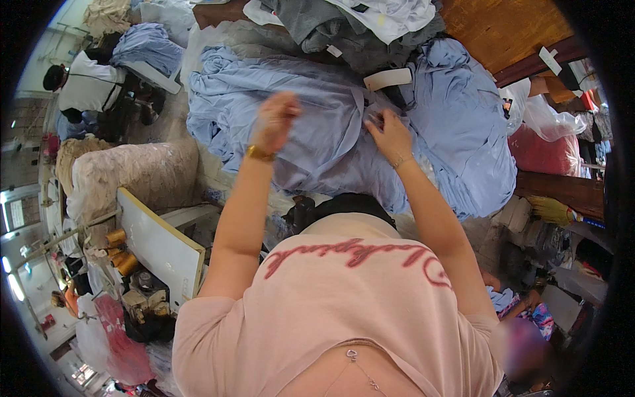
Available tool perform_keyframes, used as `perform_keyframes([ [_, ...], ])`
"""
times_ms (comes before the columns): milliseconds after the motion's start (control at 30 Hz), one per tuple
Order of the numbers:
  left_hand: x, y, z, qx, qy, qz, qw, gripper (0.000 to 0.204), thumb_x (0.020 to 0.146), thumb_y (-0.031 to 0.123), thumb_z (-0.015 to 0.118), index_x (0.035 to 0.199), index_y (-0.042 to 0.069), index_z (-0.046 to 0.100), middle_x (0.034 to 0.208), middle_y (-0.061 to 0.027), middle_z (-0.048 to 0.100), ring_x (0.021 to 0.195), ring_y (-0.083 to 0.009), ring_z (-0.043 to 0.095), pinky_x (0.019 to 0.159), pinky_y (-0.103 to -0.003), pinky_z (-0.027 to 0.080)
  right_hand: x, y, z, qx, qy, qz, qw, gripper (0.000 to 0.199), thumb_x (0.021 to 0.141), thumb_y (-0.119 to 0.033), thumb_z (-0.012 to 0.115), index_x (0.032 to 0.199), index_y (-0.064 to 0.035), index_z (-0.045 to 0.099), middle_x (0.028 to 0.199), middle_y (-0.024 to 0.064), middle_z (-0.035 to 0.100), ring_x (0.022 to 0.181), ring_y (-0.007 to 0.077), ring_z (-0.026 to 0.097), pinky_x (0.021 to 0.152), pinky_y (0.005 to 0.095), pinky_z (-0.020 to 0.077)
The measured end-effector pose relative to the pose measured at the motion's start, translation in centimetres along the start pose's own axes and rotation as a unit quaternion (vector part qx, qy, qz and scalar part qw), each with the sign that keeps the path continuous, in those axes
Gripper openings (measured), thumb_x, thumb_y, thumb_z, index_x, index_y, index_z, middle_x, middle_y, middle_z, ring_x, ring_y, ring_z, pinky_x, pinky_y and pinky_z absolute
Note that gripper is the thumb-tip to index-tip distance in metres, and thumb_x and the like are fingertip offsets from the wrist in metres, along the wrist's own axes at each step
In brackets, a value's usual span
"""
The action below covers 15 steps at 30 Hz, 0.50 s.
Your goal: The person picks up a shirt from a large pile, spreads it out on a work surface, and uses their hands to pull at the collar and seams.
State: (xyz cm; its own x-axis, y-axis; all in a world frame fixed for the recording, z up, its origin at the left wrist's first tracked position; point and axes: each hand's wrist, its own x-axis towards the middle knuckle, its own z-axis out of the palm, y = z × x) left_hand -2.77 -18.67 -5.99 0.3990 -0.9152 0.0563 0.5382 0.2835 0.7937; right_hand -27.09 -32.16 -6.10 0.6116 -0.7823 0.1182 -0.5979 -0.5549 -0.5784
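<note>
A big heap of light blue fabric (311, 86) lies in front of me, with a fold running down its middle. My left hand (276, 122) is over the left part of this cloth, its fingers curled but smeared by motion; whether anything is in them I cannot make out. To its right, my right hand (391, 135) pinches the blue fabric near the fold, fingertips bent together on it. Just beyond that hand is a pale, blank-looking card strip (387, 79). A second bunch of the blue cloth (456, 119) spreads to the right.
Dark grey and white garments (344, 36) are piled at the far side. On the left are a plastic-wrapped roll (132, 175), a white board (159, 248) and thread cones (119, 251). A co-worker (89, 83) sits at the far left; another person is at the lower right.
</note>
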Motion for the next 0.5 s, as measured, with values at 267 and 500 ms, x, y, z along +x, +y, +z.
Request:
perform_keyframes([
  [267,-7.7,6.5,-2.5,0.543,0.416,0.317,0.657,0.025,0.080,0.002,0.054,0.105,0.004,0.055,0.097,-0.0103,0.060,0.092,-0.0239,0.056,0.084,-0.030,0.042,-4.2,-3.1,0.6,0.057,-0.051,-0.254,0.964,0.014,0.076,-0.010,0.058,0.090,-0.0119,0.056,0.089,0.0042,0.057,0.066,0.0262,0.058,0.057,0.0367,0.0475],
  [500,-11.9,-1.8,3.5,0.582,0.067,0.064,0.808,0.028,0.074,-0.001,0.057,0.101,0.005,0.059,0.096,-0.0098,0.060,0.087,-0.0208,0.058,0.076,-0.030,0.046,-5.1,-0.8,0.4,0.053,-0.145,-0.218,0.964,0.014,0.073,-0.008,0.058,0.087,-0.0100,0.056,0.089,0.0049,0.057,0.072,0.0281,0.058,0.061,0.0375,0.0470],
])
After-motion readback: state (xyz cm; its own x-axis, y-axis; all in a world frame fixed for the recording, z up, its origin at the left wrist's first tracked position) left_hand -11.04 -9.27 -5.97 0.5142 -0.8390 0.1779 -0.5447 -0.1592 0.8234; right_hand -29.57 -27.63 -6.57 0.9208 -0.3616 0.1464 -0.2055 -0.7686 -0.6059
